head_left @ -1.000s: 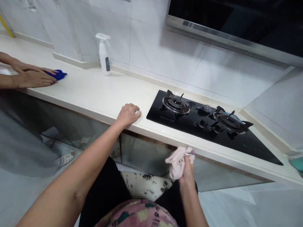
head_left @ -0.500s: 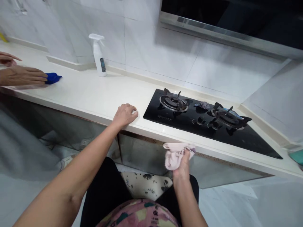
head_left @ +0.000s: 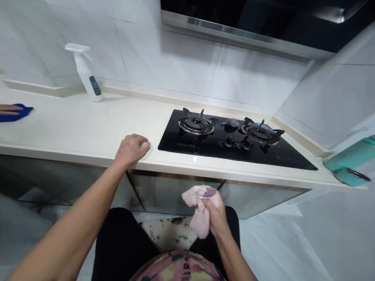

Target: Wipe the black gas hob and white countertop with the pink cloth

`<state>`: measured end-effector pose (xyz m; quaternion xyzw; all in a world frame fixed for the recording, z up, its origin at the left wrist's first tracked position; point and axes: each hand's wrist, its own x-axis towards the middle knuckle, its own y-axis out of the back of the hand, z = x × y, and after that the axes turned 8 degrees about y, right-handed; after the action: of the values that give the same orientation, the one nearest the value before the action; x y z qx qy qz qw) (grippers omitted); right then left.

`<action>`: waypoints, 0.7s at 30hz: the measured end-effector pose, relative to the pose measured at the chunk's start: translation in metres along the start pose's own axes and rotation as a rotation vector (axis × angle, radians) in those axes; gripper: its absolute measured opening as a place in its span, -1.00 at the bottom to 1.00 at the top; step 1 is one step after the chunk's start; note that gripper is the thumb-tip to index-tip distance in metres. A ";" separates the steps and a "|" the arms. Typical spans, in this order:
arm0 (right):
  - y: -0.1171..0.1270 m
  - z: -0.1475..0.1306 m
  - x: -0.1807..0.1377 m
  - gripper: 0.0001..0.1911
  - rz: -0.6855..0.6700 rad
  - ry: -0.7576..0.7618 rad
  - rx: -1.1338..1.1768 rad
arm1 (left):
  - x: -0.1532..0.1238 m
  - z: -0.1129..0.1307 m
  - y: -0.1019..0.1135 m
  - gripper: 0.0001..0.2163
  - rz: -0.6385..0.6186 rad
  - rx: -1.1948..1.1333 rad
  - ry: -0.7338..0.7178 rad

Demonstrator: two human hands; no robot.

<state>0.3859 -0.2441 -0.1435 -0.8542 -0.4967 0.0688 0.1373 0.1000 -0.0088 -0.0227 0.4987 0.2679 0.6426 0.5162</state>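
Note:
My left hand rests on the front edge of the cream countertop, fingers curled under with something small and white showing at the fingertips. My right hand hangs below the counter edge, closed on a crumpled pink cloth. A black glass gas hob with two burners lies just right of my left hand. A scouring pad sits between the burners.
A white spray bottle stands by the tiled wall at back left. Another person's fingers on a blue cloth show at the far left edge. A teal container lies at the counter's right end. Cabinet fronts run below.
The view has swung right, so the other person's hands have nearly left the picture. My right hand with the pink cloth dropped a little lower. My left hand stayed on the counter edge.

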 end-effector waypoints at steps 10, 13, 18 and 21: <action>0.089 -0.112 0.062 -0.40 0.203 0.793 -1.224 | -0.002 0.002 0.000 -0.66 0.011 -0.001 -0.016; 0.061 -0.114 0.086 -0.53 0.016 0.873 -1.531 | -0.003 0.003 0.001 -0.65 0.010 -0.012 -0.016; 0.042 -0.106 0.102 -0.42 -0.196 0.908 -1.718 | -0.003 0.005 0.001 -0.65 0.006 0.002 -0.014; 0.037 -0.111 0.100 -0.36 -0.192 0.925 -1.762 | -0.004 0.006 0.001 -0.64 0.010 0.035 -0.020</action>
<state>0.4945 -0.1926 -0.0473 -0.5505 -0.3352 -0.6745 -0.3602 0.1051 -0.0134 -0.0215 0.5154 0.2712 0.6355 0.5069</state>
